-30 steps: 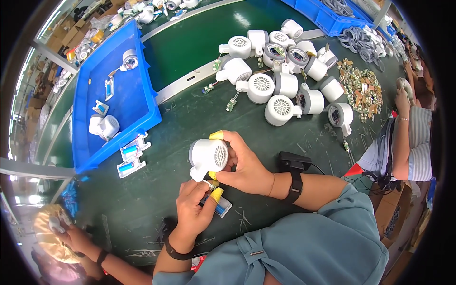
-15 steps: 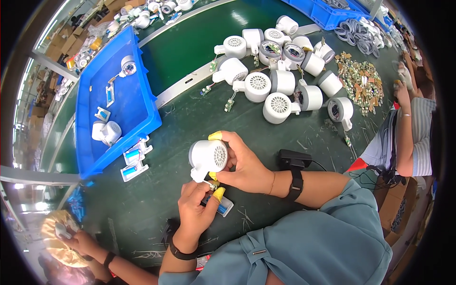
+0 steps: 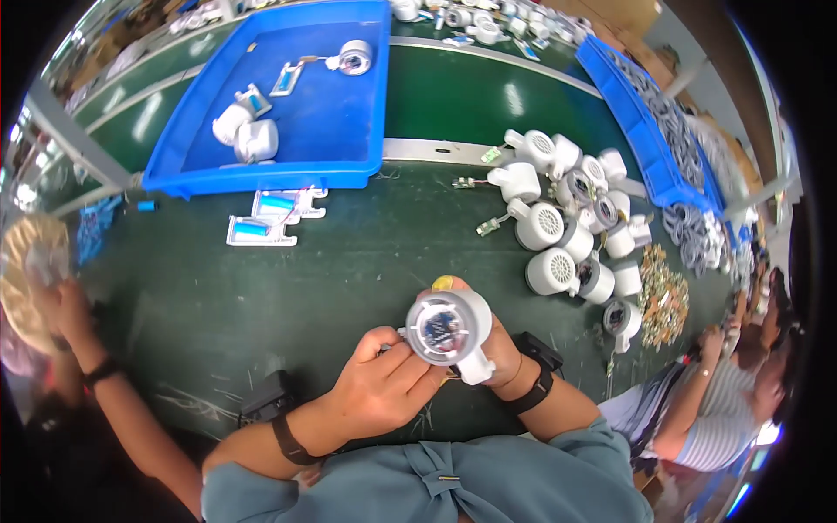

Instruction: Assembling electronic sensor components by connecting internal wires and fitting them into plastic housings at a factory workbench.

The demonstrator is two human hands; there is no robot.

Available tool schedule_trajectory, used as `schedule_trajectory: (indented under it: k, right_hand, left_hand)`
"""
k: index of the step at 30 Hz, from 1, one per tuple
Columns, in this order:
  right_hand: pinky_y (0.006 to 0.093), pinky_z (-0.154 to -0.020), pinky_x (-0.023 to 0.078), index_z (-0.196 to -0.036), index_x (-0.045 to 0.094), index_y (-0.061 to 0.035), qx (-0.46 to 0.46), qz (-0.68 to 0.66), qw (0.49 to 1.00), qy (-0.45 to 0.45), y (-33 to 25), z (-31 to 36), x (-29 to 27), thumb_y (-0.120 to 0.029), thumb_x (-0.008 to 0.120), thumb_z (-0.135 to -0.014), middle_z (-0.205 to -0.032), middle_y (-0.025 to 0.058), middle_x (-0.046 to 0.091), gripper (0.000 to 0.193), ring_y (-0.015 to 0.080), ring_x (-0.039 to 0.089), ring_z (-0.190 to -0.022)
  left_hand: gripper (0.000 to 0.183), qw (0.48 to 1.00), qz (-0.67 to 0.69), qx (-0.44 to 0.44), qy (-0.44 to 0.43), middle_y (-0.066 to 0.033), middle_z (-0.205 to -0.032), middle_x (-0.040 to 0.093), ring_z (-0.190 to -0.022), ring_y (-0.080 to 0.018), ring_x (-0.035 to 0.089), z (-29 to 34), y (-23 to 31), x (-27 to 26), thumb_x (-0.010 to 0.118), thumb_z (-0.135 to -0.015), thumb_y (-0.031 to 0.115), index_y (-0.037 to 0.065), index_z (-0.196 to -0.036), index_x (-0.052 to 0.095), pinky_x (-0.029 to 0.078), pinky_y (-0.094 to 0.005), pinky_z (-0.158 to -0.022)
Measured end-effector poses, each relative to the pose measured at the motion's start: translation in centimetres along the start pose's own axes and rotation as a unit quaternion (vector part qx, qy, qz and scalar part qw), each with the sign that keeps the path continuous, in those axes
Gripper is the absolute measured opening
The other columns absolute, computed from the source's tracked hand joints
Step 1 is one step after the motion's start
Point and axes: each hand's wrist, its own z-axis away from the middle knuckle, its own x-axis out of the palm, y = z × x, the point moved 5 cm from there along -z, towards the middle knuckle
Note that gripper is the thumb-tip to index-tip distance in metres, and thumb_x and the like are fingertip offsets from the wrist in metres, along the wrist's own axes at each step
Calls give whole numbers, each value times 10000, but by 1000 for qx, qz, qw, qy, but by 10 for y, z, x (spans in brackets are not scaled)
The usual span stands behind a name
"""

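A white round fan housing (image 3: 449,329) with a short handle is held over the dark green table (image 3: 331,261), its open side up so a small circuit board shows inside. My right hand (image 3: 499,344) grips it from behind and below; a yellow fingertip cover shows at its top edge. My left hand (image 3: 384,388) pinches the housing's left rim with thumb and fingers. Both wrists wear black bands.
A heap of white fan housings (image 3: 567,218) lies to the right, with a pile of small metal parts (image 3: 664,296) beyond. A blue tray (image 3: 288,96) with a few parts sits far left; two blue-and-white battery holders (image 3: 270,218) lie before it. Other people's arms work at left (image 3: 87,349) and right (image 3: 697,383).
The housing has been turned so its open side with the circuit board faces up instead of the grille. My left hand rose from below to grip its rim. The view shifted.
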Motion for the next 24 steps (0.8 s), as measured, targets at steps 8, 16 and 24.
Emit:
schedule_trajectory:
  k: [8,16,24]
  right_hand:
    - [293,-966,484,-1371,453,-41,18,44,998,40,14,-2,-15,-2,559,-937,-1266,70,585,448,148,582,-1130]
    - [342,-893,525,-1379,433,-34,22,141,990,-10,16,-6,-12,36,461,-935,-1251,90,576,450,194,601,-1093]
    - [325,-877,527,-1307,482,-7,31,160,986,-47,20,-8,-6,76,424,-934,-1147,99,587,387,194,613,-1047]
  left_hand:
    - [244,980,184,-67,-29,-40,-802,617,-691,-191,595,-1,-17,-4,776,-704,100,50,-923,682,449,-335,-741]
    - [214,978,47,-200,-44,-89,-782,621,-757,-291,615,-45,-60,-49,708,-718,75,54,-928,681,479,-388,-718]
    - [207,959,-87,-265,52,-157,-798,650,-726,-309,632,-120,-179,-96,691,-768,145,29,-936,720,498,-395,-661]
